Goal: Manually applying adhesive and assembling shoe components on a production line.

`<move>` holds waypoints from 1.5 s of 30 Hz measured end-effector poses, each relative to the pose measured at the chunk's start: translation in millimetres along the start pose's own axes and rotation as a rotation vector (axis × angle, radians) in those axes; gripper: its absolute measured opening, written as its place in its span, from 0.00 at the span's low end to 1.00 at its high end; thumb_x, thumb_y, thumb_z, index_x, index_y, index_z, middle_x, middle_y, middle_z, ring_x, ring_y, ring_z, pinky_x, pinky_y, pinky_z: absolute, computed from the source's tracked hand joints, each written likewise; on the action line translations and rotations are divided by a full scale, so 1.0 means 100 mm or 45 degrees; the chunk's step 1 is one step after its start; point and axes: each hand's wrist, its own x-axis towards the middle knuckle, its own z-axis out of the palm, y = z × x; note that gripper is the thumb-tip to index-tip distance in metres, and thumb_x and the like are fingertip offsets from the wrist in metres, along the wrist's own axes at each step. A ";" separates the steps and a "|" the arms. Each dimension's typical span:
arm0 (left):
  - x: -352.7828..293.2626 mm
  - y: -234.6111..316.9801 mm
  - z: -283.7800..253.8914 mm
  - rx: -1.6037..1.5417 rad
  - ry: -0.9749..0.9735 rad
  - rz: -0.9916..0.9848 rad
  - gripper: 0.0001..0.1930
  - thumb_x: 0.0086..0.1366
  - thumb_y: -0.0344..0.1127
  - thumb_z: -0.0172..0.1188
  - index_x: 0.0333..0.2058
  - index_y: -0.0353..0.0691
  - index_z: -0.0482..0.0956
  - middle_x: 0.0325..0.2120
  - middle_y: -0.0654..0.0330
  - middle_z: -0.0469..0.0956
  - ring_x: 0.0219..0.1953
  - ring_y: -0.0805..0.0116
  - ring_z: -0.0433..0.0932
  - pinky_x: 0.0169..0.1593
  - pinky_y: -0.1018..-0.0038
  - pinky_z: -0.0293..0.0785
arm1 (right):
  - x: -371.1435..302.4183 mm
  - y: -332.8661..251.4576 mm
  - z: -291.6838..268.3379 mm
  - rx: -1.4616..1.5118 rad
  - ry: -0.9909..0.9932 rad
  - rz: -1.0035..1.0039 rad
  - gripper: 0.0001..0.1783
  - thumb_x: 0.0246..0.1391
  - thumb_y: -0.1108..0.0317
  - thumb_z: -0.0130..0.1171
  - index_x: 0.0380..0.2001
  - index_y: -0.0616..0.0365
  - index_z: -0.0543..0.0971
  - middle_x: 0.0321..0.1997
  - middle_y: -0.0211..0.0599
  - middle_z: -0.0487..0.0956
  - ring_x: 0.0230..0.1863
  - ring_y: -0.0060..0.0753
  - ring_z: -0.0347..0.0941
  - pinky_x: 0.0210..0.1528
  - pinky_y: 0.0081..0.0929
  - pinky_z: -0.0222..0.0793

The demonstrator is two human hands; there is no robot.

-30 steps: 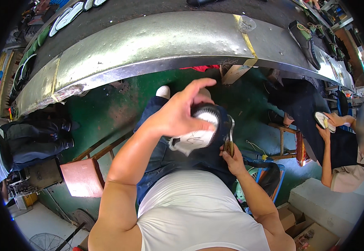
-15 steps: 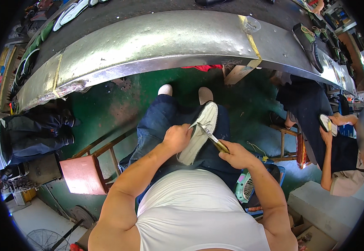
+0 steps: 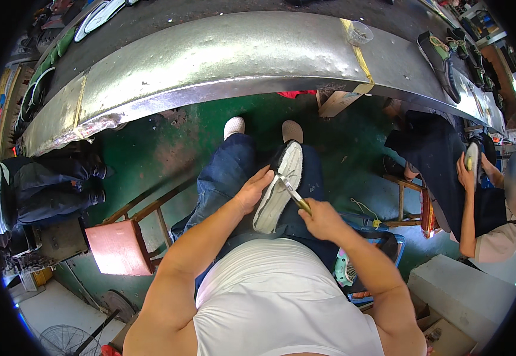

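Observation:
A shoe lies sole up on my lap, its pale underside facing me and a dark edge round the toe, which points away from me. My left hand grips its left edge, with thumb and fingers at the rim. Closed round the yellowish handles of metal pliers is my right hand. The pliers slant across the sole, and their jaws meet the left rim close to my left fingertips. Whether the jaws pinch the material there is too small to tell.
A metal-edged workbench curves ahead, with a clear plastic cup and dark shoes on it. A pink-topped stool stands at left, a green fan by my right side. At right a co-worker's hand holds another shoe.
My right hand has moved left and turned the pliers, whose jaws now sit at the shoe's left rim. The shoe has turned slightly. At right the co-worker has raised and tilted their shoe.

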 end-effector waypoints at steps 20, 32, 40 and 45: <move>0.09 0.13 0.21 0.358 0.187 -0.086 0.38 0.61 0.44 0.70 0.66 0.36 0.65 0.55 0.54 0.77 0.55 0.66 0.75 0.60 0.72 0.68 | -0.10 0.97 -0.45 1.300 -0.708 0.348 0.28 0.61 0.67 0.62 0.61 0.68 0.70 0.57 0.52 0.77 0.57 0.44 0.78 0.43 0.33 0.84; 0.05 0.26 0.46 0.987 0.381 -0.098 0.39 0.55 0.45 0.72 0.61 0.34 0.68 0.52 0.47 0.78 0.54 0.56 0.77 0.59 0.68 0.71 | 0.23 0.27 -0.42 0.124 0.014 -0.031 0.16 0.66 0.60 0.51 0.43 0.64 0.76 0.32 0.57 0.79 0.39 0.64 0.76 0.42 0.45 0.71; 0.20 0.36 0.22 0.693 0.087 -0.315 0.39 0.58 0.46 0.73 0.63 0.34 0.65 0.54 0.52 0.76 0.54 0.65 0.76 0.59 0.70 0.70 | -0.05 0.35 -0.32 0.438 -0.080 0.042 0.15 0.64 0.59 0.55 0.36 0.63 0.77 0.26 0.45 0.79 0.30 0.45 0.77 0.37 0.37 0.71; 0.17 0.50 0.25 0.476 -0.005 -0.470 0.34 0.60 0.43 0.72 0.60 0.39 0.68 0.54 0.57 0.77 0.57 0.68 0.73 0.63 0.68 0.65 | -0.30 0.27 -0.46 0.199 -0.397 0.102 0.14 0.58 0.64 0.60 0.44 0.62 0.78 0.29 0.41 0.82 0.31 0.34 0.77 0.39 0.31 0.72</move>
